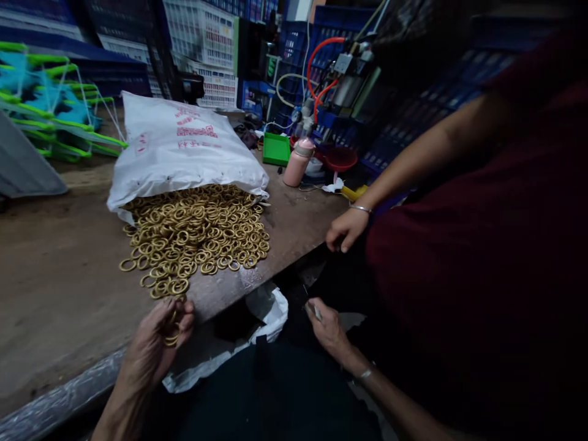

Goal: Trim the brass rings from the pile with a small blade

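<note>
My left hand (154, 343) is closed around several brass-coloured rings (171, 334) at the table's front edge. Just beyond it lies a heap of the same rings (197, 233), spilling from the mouth of a white woven sack (184, 147) with red print. Low in the middle, my right hand (329, 327) pinches a slim tool with a pale handle (316, 311) and a thin tip pointing up and away; its exact kind is too small and dark to make out. Below the table edge, between my hands, hangs a white plastic bag (275, 315), partly hidden in shadow.
A co-worker in a dark red shirt stands close on the right, their hand (349, 228) by the table edge. On the brown table (59, 257) stand a pink bottle (299, 162), a green tray (276, 149) and a red bowl (340, 158). Machinery with red hoses and stacked crates stand behind.
</note>
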The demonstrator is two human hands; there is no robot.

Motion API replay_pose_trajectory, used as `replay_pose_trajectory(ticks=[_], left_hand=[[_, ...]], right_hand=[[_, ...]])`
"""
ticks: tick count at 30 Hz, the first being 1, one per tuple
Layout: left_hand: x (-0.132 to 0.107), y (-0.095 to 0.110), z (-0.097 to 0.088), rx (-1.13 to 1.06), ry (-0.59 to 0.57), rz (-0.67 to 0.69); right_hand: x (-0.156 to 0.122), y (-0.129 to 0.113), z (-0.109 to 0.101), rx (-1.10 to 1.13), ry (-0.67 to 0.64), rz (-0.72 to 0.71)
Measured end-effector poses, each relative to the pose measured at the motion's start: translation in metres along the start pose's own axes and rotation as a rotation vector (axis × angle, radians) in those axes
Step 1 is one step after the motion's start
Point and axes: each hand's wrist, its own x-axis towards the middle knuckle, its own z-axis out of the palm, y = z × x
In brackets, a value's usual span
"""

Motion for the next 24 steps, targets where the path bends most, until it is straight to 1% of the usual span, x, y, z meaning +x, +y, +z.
replay_pose_trajectory(ticks=[2, 3, 4, 6, 8, 11, 13, 15, 18, 20, 23, 24], left_hand=[[0.002, 0.001, -0.001, 0.002, -0.018, -0.003], [0.003, 0.001, -0.001, 0.003, -0.028, -0.007], [0.003, 0.002, -0.002, 0.004, -0.036, -0.013], [0.005, 0.003, -0.003, 0.003, -0.048, -0.025], [0.006, 0.004, -0.004, 0.003, -0.061, -0.03], [0.007, 0.005, -0.005, 0.003, -0.073, -0.031], [0.008, 0.006, -0.005, 0.001, -0.07, -0.037], [0.008, 0.007, -0.003, -0.004, -0.07, -0.038], [0.009, 0.006, -0.001, -0.027, -0.073, -0.041], [0.008, 0.006, -0.005, -0.032, -0.036, -0.059], [0.008, 0.004, -0.012, 0.014, 0.051, -0.101], [0.01, 0.002, -0.011, 0.03, -0.001, -0.096]], right_hand=[[-0.026, 0.027, 0.007, -0.052, -0.06, 0.047], [-0.036, 0.036, 0.01, -0.059, -0.077, 0.068], [-0.042, 0.042, 0.011, -0.064, -0.08, 0.097], [-0.046, 0.045, 0.009, -0.062, -0.092, 0.135], [-0.043, 0.041, 0.003, -0.063, -0.076, 0.154], [-0.038, 0.033, -0.003, -0.082, -0.017, 0.171], [-0.038, 0.03, 0.0, -0.118, -0.04, 0.152], [-0.039, 0.029, 0.006, -0.164, -0.093, 0.127], [-0.034, 0.028, 0.009, -0.197, -0.118, 0.111], [-0.027, 0.023, 0.004, -0.207, -0.111, 0.086], [-0.018, 0.005, -0.008, -0.276, -0.03, 0.065], [-0.016, -0.002, -0.014, -0.313, -0.011, 0.056]])
